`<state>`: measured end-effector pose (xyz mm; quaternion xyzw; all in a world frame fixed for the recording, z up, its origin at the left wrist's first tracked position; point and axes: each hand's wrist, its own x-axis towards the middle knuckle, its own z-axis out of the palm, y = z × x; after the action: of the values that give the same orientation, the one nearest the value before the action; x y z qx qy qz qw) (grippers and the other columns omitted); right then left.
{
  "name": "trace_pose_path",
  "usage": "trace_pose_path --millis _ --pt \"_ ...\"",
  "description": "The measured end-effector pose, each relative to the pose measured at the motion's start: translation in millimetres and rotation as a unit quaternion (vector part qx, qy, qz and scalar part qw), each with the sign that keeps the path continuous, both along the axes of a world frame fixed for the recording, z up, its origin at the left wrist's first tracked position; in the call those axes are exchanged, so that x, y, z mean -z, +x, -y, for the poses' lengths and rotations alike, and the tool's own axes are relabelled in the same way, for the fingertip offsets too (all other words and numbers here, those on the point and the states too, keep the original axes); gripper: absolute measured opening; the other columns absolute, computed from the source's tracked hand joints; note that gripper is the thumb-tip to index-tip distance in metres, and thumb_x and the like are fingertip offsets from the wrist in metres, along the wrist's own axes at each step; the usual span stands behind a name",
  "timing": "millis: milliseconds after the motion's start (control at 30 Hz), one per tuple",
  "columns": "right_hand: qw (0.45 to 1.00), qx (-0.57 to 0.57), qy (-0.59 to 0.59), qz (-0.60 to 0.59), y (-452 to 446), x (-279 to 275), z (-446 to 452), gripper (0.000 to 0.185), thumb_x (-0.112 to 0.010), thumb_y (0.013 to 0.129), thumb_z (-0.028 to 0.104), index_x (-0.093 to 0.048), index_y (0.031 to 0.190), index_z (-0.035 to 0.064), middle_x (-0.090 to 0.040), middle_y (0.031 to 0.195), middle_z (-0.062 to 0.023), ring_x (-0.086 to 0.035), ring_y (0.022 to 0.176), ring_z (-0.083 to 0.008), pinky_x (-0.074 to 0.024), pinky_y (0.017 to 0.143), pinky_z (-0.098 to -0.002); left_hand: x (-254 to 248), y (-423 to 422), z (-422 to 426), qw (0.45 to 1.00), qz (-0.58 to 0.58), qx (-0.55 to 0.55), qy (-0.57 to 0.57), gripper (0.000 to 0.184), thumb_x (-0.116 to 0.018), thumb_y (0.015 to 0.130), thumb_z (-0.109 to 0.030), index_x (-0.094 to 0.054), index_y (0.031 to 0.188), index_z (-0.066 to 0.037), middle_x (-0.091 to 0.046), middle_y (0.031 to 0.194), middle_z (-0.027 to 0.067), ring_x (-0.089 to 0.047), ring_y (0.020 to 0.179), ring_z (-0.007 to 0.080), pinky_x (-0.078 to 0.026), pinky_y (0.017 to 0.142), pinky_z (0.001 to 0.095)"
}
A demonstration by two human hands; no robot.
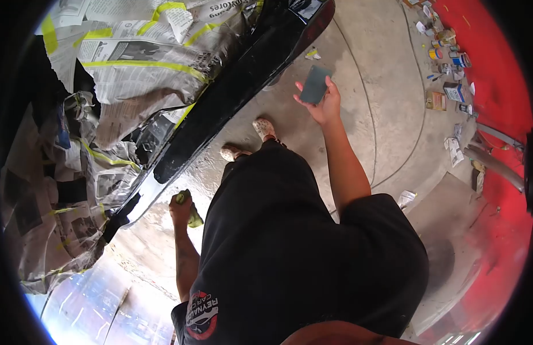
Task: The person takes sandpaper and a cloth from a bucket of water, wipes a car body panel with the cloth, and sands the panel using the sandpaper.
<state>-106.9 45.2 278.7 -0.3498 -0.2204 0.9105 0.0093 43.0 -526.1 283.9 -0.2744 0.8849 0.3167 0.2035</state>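
My right hand (324, 105) is raised in front of me, its thumb and fingers around a flat, dark grey rectangular sheet of sandpaper (316, 84). Down at my left side, my left hand (179, 214) is closed on a crumpled green cloth (194, 218). Close to that hand runs a glossy black car panel (220, 103), which slants up to the right and shows wet-looking reflections. Neither hand touches the panel. Newspaper (143, 77) fixed with yellow masking tape (143, 64) covers the parts beside it.
Wet patches mark the concrete floor (387, 86) near my shoes (264, 129). A thin hose or cable (424, 95) curves across it on the right. Several cans, including a rectangular tin (454, 92), line the red wall (502, 75). Grey pipes (493, 164) jut out there.
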Motion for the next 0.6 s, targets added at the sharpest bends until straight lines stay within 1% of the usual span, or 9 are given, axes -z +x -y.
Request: trace_pose_path --millis 33,133,167,233,267,333,433,533,600 --pt "1.0 -0.005 0.004 -0.004 -2.0 0.1 -1.9 0.042 -0.053 0.098 0.041 -0.053 0.132 0.0152 -0.058 0.124 -0.0093 -0.061 0.114 -0.0324 -0.0488 0.084 -0.0508 -7.6 -4.8 -7.7 1.0 0.004 -0.005 0.004 0.035 -0.083 0.077 -0.016 -0.067 0.104 -0.001 -0.07 0.088 0.0091 -0.065 0.077 0.0196 -0.054 0.073 0.0373" --pt "0.981 -0.046 0.18 0.055 -11.4 39.3 -6.3 0.047 -0.056 0.098 0.035 -0.047 0.14 0.0146 -0.054 0.125 -0.0128 -0.06 0.109 -0.0361 -0.047 0.091 -0.0522 -14.5 -9.3 -13.9 1.0 0.0 0.003 -0.008 0.036 -0.083 0.077 -0.016 -0.067 0.104 -0.001 -0.07 0.088 0.0087 -0.064 0.077 0.0193 -0.054 0.073 0.037" --pt "0.932 -0.11 0.338 0.067 -16.7 57.5 -11.5 0.05 -0.056 0.097 0.033 -0.045 0.142 0.0151 -0.053 0.127 -0.0144 -0.058 0.111 -0.036 -0.0461 0.092 -0.051 -14.1 -9.2 -13.7 1.0 -0.001 0.0 -0.008 0.036 -0.083 0.077 -0.017 -0.067 0.105 -0.001 -0.07 0.088 0.009 -0.065 0.077 0.0194 -0.054 0.073 0.037" --pt "0.75 -0.225 0.616 0.084 -26.1 70.6 -18.1 0.056 -0.057 0.096 0.03 -0.041 0.148 0.0161 -0.051 0.131 -0.0174 -0.055 0.115 -0.0357 -0.0443 0.095 -0.0487 -12.1 -6.3 -10.2 1.0 -0.003 -0.008 -0.007 0.037 -0.084 0.077 -0.017 -0.067 0.105 -0.001 -0.071 0.089 0.0095 -0.065 0.077 0.0197 -0.054 0.073 0.037" --pt "0.664 -0.227 0.708 0.078 -27.2 77.3 -20.0 0.058 -0.057 0.095 0.029 -0.041 0.149 0.0165 -0.05 0.135 -0.0163 -0.053 0.117 -0.035 -0.0437 0.094 -0.0477 -11.5 -4.3 -8.3 1.0 -0.003 -0.012 -0.007 0.037 -0.084 0.077 -0.017 -0.068 0.106 -0.001 -0.071 0.09 0.0097 -0.065 0.077 0.0198 -0.054 0.073 0.037" --pt "0.465 -0.219 0.856 0.064 -43.1 38.1 -13.4 0.062 -0.058 0.094 0.029 -0.039 0.151 0.0174 -0.046 0.142 -0.0141 -0.051 0.119 -0.0334 -0.0424 0.094 -0.0457 -6.2 3.2 0.2 1.0 0.004 -0.02 -0.004 0.038 -0.085 0.076 -0.018 -0.068 0.105 -0.001 -0.071 0.09 0.0101 -0.065 0.077 0.02 -0.054 0.073 0.0371" --pt "0.304 -0.192 0.932 0.041 -72.3 8.6 -18.4 0.062 -0.057 0.094 0.032 -0.039 0.151 0.0187 -0.046 0.147 -0.0043 -0.053 0.108 -0.0298 -0.0446 0.085 -0.0447 -16.8 6.8 0.1 1.0 0.006 -0.016 -0.023 0.038 -0.085 0.076 -0.019 -0.069 0.105 -0.001 -0.071 0.091 0.0104 -0.065 0.078 0.0201 -0.054 0.073 0.0371" --pt "0.335 -0.247 0.905 0.084 -100.2 0.2 -10.1 0.058 -0.055 0.096 0.03 -0.04 0.152 0.0193 -0.036 0.158 0.0034 -0.05 0.116 -0.0279 -0.0402 0.093 -0.0439 -22.0 8.7 -3.6 0.999 -0.001 -0.018 -0.032 0.038 -0.086 0.075 -0.019 -0.069 0.104 -0.002 -0.071 0.088 0.0099 -0.064 0.077 0.0196 -0.054 0.072 0.0368" --pt "0.314 -0.256 0.909 0.098 -106.2 9.0 12.9 0.058 -0.053 0.096 0.028 -0.04 0.152 0.0193 -0.036 0.158 0.0042 -0.049 0.116 -0.0257 -0.0386 0.094 -0.0434 -16.0 13.5 4.1 0.999 0.009 -0.034 -0.015 0.037 -0.086 0.075 -0.019 -0.069 0.103 -0.002 -0.07 0.087 0.0089 -0.063 0.076 0.0182 -0.053 0.07 0.0364"
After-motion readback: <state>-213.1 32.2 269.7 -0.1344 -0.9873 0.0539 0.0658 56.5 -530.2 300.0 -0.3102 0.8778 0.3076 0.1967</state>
